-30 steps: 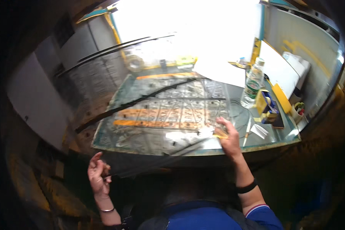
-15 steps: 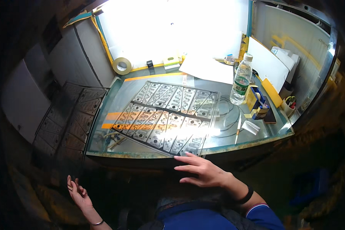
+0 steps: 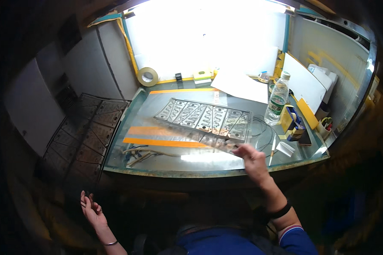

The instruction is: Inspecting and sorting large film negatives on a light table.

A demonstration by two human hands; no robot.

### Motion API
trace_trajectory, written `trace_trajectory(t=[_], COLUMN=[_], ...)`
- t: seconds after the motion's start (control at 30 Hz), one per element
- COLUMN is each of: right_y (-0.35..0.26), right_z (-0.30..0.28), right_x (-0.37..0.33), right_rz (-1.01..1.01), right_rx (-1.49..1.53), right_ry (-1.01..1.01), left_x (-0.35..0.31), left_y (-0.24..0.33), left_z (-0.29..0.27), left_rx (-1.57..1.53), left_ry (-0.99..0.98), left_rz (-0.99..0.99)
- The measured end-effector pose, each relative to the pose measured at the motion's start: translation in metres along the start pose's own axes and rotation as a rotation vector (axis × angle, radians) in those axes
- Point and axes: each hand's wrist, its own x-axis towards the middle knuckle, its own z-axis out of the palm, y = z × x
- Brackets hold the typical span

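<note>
On the glass-topped table lies a film sheet (image 3: pixel 202 114) with rows of black-and-clear, wedge-shaped printed panels. My right hand (image 3: pixel 254 163) is closed on its near edge, which is raised and blurred over the glass. At the lower left, my left hand (image 3: pixel 94 212) is held palm up with curled fingers. A small dark bit shows at its fingertips, too dim to make out. Above that hand, a second printed sheet (image 3: pixel 98 127) of the same pattern sits in shadow beside the table's left edge; whether the hand touches it is hidden in the dark.
A clear water bottle (image 3: pixel 278 98) stands at the right, beside a blue tape dispenser (image 3: pixel 294 125), a slim pen-like tool (image 3: pixel 272 148) and a folded white paper (image 3: pixel 285 148). Tape (image 3: pixel 148 77) stands at the back left. Brown cords (image 3: pixel 142 154) show near the front left.
My right hand has moved up and away from me, closing on the sheet's near edge and lifting it back. The glass and cords beneath are uncovered. My left hand has barely moved.
</note>
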Motion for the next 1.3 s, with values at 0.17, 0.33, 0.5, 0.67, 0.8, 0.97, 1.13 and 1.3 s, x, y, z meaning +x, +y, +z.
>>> trace_trajectory(t=[0.17, 0.33, 0.5, 0.67, 0.8, 0.97, 1.13, 1.3], right_y=[0.001, -0.004, -0.006, -0.015, -0.018, 0.001, 0.006, 0.011], right_z=[-0.011, -0.002, -0.005, 0.002, 0.014, 0.019, 0.018, 0.011], right_x=[0.008, 0.010, 0.016, 0.017, 0.012, 0.010, 0.013, 0.017], right_rz=[0.223, -0.031, -0.321, -0.564, -0.726, -0.609, -0.581, -0.555], right_rx=[0.619, 0.585, 0.344, -0.043, -0.212, -0.344, -0.325, -0.296], right_ry=[0.215, 0.315, 0.364, 0.354, 0.078, -0.289, -0.364, -0.408], left_x=[0.006, 0.011, 0.009, 0.013, 0.006, -0.052, -0.092, -0.111], left_y=[0.015, 0.018, -0.003, -0.043, -0.068, -0.061, -0.076, -0.096], left_z=[-0.032, -0.029, 0.051, 0.135, 0.163, 0.170, 0.200, 0.239], left_rx=[0.136, 0.288, 0.382, 0.397, 0.649, 0.524, 0.655, 0.592], left_ry=[0.026, -0.164, -0.527, -0.682, -0.441, -0.389, -1.184, -1.387], left_rz=[0.023, -0.098, -0.295, -0.313, 0.433, 1.086, 1.273, 1.222])
